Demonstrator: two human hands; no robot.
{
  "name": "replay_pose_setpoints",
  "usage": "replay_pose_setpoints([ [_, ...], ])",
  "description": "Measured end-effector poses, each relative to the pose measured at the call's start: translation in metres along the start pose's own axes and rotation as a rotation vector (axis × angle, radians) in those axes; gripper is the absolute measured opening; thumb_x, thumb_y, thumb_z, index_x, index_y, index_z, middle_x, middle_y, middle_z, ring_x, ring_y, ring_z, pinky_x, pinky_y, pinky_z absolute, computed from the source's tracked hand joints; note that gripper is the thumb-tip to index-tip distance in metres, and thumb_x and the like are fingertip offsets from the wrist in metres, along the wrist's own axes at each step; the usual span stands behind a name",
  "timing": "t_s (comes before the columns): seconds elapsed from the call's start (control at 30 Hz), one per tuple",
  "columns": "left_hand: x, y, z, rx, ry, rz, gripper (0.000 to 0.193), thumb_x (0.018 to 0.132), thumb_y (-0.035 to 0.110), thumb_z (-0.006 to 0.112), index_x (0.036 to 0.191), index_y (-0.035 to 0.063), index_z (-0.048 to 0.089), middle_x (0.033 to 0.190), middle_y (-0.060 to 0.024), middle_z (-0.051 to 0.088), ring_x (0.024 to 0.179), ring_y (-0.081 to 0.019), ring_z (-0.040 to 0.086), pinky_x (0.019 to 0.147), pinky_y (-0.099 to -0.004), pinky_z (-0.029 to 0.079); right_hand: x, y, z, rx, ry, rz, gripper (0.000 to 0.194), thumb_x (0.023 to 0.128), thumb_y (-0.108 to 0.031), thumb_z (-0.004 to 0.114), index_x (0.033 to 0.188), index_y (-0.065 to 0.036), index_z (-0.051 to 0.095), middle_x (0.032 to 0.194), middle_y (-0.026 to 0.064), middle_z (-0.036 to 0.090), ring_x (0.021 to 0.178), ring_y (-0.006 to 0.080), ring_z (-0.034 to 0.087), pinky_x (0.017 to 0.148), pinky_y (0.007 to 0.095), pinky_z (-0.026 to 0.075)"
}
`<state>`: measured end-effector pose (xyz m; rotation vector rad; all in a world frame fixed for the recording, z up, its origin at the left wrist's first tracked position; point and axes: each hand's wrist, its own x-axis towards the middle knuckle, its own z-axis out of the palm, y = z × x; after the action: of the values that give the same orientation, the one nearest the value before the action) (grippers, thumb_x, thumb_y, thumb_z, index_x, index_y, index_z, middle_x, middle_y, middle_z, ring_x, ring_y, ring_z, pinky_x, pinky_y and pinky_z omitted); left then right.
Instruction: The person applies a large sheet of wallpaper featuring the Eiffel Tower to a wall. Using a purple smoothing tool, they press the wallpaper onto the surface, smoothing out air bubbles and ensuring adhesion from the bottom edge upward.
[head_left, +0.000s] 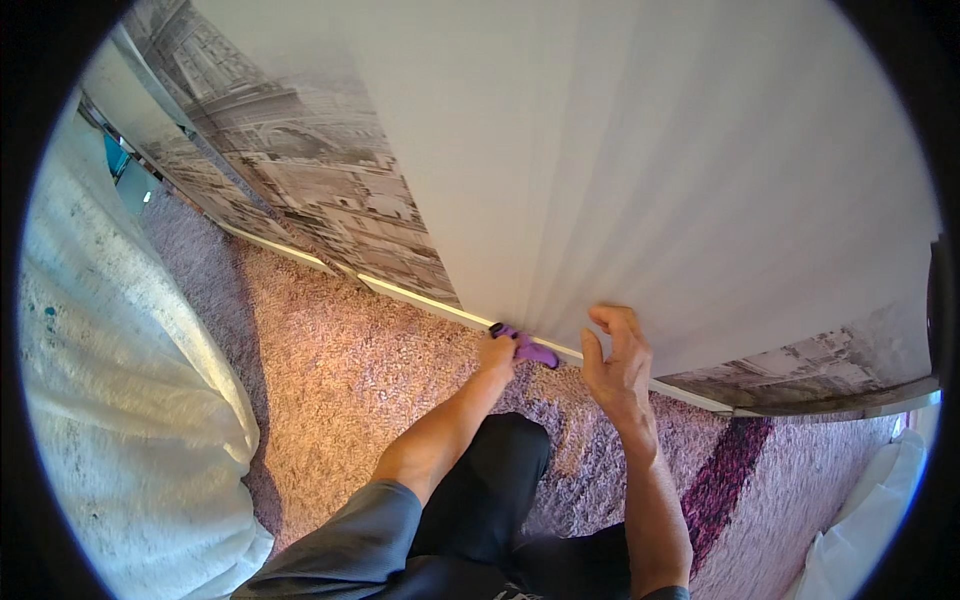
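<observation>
My left hand (498, 354) is closed around a purple handheld tool (534, 351) with black ends, whose exact kind I cannot make out. The tool is held low, by the pale strip (420, 301) along the foot of a large white panel (570, 165). Further right, my right hand (621, 358) is raised in front of the panel's lower part. Its thumb and fingers are bent and apart, with nothing seen between them. Whether its fingertips touch the panel cannot be told.
Greyish city pictures (322, 165) are printed on the panel's left and lower right. A metallic upright profile (255, 199) divides it at left. Shaggy pink carpet (322, 375) with a dark purple stripe (724, 480) covers the floor. Pale cloth (135, 375) hangs at left; white fabric (862, 525) lies at right.
</observation>
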<state>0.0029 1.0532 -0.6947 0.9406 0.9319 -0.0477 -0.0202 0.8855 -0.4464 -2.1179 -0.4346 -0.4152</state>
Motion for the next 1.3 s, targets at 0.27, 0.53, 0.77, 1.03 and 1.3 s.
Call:
replay_pose_setpoints([
  [0.27, 0.024, -0.001, -0.011, -0.044, -0.004, -0.052, 0.035, 0.089, -0.009, 0.051, 0.121, 0.0054, 0.056, 0.11, -0.0139, 0.064, 0.097, -0.0311, 0.067, 0.074, -0.0545, 0.061, -0.016, 0.019, -0.007, 0.064, -0.01, 0.051, 0.028, 0.086, 0.0, 0.065, 0.114, 0.001, 0.062, 0.111, 0.0231, 0.064, 0.103, 0.0421, 0.065, 0.087, 0.0441, 0.053],
  [0.53, 0.015, -0.054, 0.05, 0.098, -0.232, -0.234, 0.032, 0.089, -0.01, 0.05, 0.118, 0.0006, 0.056, 0.113, -0.0185, 0.063, 0.095, -0.0356, 0.066, 0.077, -0.0591, 0.062, -0.032, 0.039, -0.015, 0.133, 0.027, 0.141, 0.03, 0.086, -0.002, 0.064, 0.116, 0.0, 0.061, 0.11, 0.022, 0.064, 0.1, 0.0416, 0.064, 0.084, 0.0454, 0.053],
  [0.77, 0.051, -0.067, 0.033, 0.145, -0.377, -0.165, 0.027, 0.089, -0.01, 0.05, 0.114, -0.0016, 0.058, 0.106, -0.0193, 0.065, 0.084, -0.0331, 0.068, 0.068, -0.0548, 0.063, -0.036, 0.051, -0.009, 0.201, 0.125, 0.073, 0.031, 0.085, 0.001, 0.067, 0.115, -0.001, 0.061, 0.105, 0.0177, 0.066, 0.092, 0.0331, 0.066, 0.082, 0.0397, 0.054],
  [1.03, 0.029, -0.06, 0.043, 0.105, -0.319, -0.122, 0.026, 0.09, -0.009, 0.052, 0.114, -0.0007, 0.059, 0.103, -0.0175, 0.066, 0.084, -0.031, 0.068, 0.068, -0.0521, 0.063, -0.045, 0.056, 0.002, 0.264, 0.139, 0.163, 0.034, 0.086, -0.002, 0.067, 0.119, -0.002, 0.059, 0.112, 0.0194, 0.064, 0.097, 0.0346, 0.065, 0.084, 0.0406, 0.054],
  [1.3, 0.018, -0.063, 0.041, -0.006, -0.25, -0.09, 0.025, 0.09, -0.008, 0.055, 0.114, 0.0001, 0.059, 0.101, -0.0158, 0.067, 0.084, -0.029, 0.068, 0.068, -0.0493, 0.062, -0.047, 0.066, -0.001, 0.192, 0.079, 0.165, 0.035, 0.086, -0.001, 0.067, 0.12, -0.001, 0.057, 0.109, 0.0185, 0.064, 0.099, 0.033, 0.065, 0.086, 0.0408, 0.053],
])
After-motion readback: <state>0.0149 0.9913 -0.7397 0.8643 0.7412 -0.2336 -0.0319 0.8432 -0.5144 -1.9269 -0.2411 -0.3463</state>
